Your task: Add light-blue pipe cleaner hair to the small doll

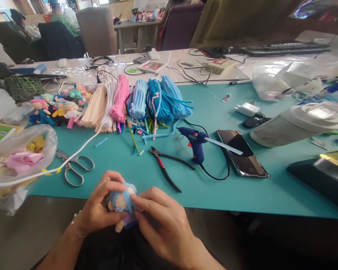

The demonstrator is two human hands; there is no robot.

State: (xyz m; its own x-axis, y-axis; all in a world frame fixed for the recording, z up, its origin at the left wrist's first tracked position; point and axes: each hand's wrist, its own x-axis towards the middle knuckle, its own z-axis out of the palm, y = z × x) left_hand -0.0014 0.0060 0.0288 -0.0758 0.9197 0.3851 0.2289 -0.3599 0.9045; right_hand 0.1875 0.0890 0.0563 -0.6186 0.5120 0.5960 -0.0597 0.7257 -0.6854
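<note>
On the surface before me, the bag sits at the near left corner, scissors right of it. Rightward lie pliers, glue gun, phone, then cup. Behind the scissors, dolls lie left of the bundles.

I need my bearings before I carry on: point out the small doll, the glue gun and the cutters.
Small doll (121,201): head view, on its peach-coloured head, between blue strands.
Glue gun (197,152): head view, on its blue grip.
Cutters (160,164): head view, on the red part of one handle.
</note>
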